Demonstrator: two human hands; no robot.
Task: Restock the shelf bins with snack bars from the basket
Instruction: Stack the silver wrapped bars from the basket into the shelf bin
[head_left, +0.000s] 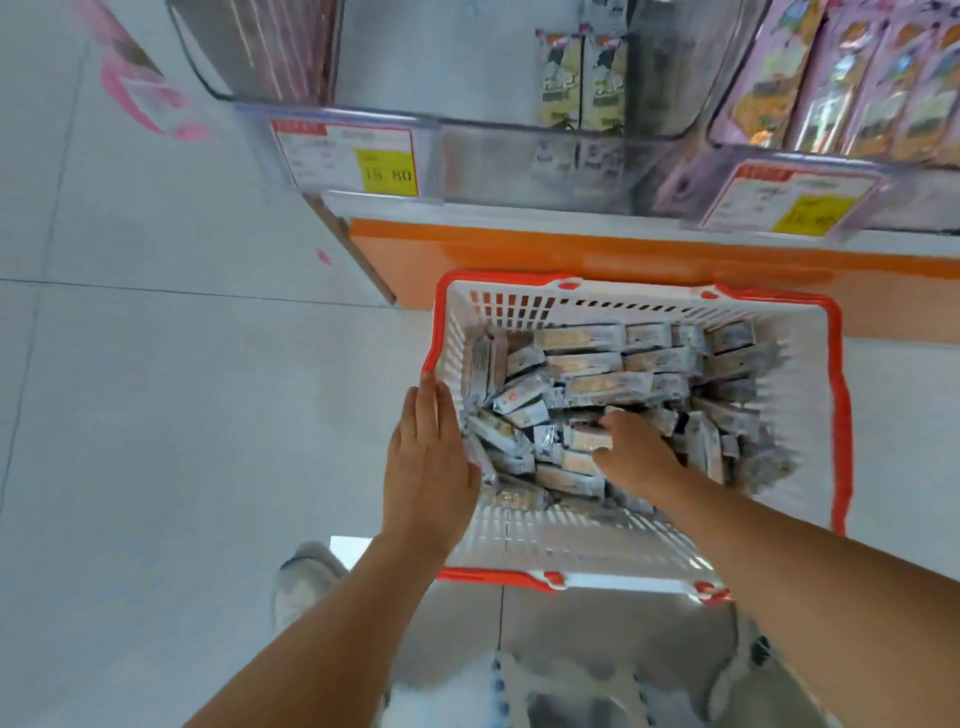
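1. Snack bars (597, 374), silvery wrappers, are heaped loose in the white basket (840, 415) with the red rim, which sits just in front of the orange shelf base (519, 254).
2. Far left on the shelf edge is a price tag (345, 156) with a yellow sticker.
3. Left hand (428, 457) lies flat against the basket's left edge, fingers straight and together, holding nothing.
4. Right hand (636, 452) is down in the pile, fingers curled onto one of the bars. It's blurry, but it looks like a grip.
5. Clear middle bin (467, 124) on the shelf above holds just two upright bars (582, 78), otherwise bare.
6. Right bin (727, 124) is packed with pink packs (857, 78), with a second price tag (789, 200) below it.
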